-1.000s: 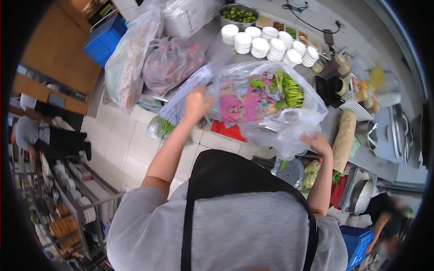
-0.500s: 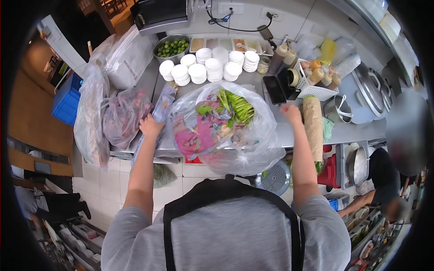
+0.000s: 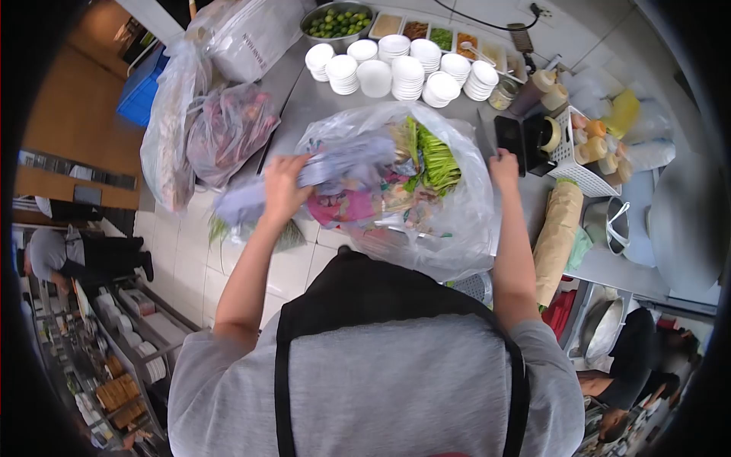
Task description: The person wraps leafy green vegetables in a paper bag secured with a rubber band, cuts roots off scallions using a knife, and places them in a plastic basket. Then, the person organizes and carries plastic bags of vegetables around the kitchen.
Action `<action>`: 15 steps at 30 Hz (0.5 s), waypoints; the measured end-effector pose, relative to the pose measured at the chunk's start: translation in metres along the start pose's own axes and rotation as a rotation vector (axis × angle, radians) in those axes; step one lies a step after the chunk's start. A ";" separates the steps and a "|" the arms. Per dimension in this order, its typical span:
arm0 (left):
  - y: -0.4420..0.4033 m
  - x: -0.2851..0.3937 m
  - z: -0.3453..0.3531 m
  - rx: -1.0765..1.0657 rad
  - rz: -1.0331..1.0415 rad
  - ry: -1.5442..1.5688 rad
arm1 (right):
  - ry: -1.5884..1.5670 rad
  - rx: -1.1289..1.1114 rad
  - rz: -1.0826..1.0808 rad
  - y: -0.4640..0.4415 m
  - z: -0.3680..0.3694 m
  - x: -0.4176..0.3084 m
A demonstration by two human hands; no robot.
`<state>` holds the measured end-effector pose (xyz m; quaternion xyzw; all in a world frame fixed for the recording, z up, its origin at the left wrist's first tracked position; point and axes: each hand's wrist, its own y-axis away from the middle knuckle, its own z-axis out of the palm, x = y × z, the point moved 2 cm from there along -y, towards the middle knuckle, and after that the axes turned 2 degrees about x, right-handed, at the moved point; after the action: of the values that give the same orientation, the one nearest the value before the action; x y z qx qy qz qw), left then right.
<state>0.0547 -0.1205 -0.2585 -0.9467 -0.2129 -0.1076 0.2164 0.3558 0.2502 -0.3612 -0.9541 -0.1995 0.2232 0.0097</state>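
A lavender bundle (image 3: 343, 161), blurred by motion, is held in the left hand (image 3: 286, 186), whose fingers are closed around its middle. One end is extended over the clear plastic bag (image 3: 464, 242) on the counter (image 3: 304, 108); the other is projected past the counter's front edge. The right hand (image 3: 502, 169) is placed beside the bag, near a flat black object (image 3: 509, 137); its fingers are bent close together, though whether anything is gripped cannot be told. Leafy greens (image 3: 438, 164) and pink printed wrapping (image 3: 339, 207) are noted in the bag. The step in hand is judged to be the handling of the bundle across the bag (its contents cannot be identified). For the next move, a steady grip and clearance from the greens are called for.
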 end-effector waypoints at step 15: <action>-0.027 0.004 0.103 -0.122 -0.354 0.408 | -0.709 -0.343 -0.128 0.152 -0.003 -0.187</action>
<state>0.0576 -0.0497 -0.3381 -0.8648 -0.3201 -0.3449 0.1753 0.2606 0.0389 -0.2961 -0.7914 -0.2837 0.5011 -0.2052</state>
